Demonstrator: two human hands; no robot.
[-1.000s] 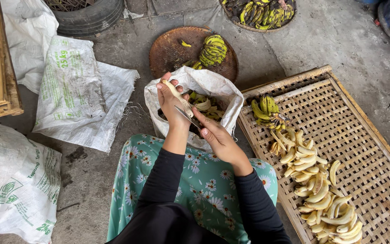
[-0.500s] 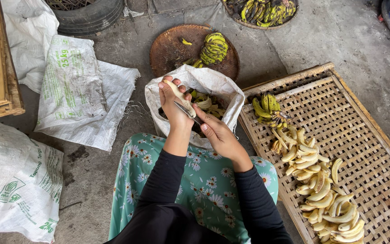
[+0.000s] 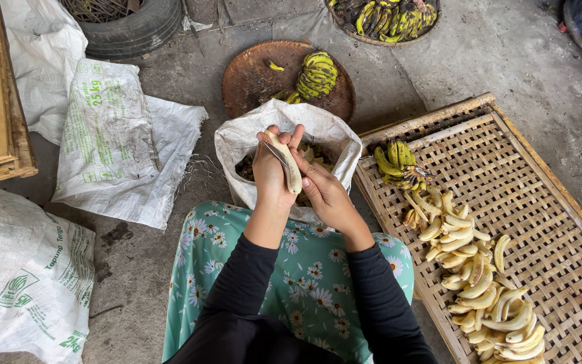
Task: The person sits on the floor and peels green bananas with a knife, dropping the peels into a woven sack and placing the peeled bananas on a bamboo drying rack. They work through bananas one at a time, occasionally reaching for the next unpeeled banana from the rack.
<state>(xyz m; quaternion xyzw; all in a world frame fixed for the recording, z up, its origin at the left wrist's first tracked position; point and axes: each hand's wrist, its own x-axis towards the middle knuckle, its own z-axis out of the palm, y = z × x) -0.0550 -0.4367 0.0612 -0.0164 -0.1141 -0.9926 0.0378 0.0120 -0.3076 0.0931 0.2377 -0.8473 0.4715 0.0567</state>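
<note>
The peeled banana is clamped upright in the left hand over the white sack; the right hand, closed on a small knife, is best drawn toward six o'clock; peeled fruit lies at four o'clock on the woven tray.

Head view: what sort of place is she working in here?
Probably an outdoor yard used for preparing bananas by hand. The ground is bare concrete, peeled bananas lie spread on a woven bamboo rack, and an old tyre and empty sacks lie around.
</note>
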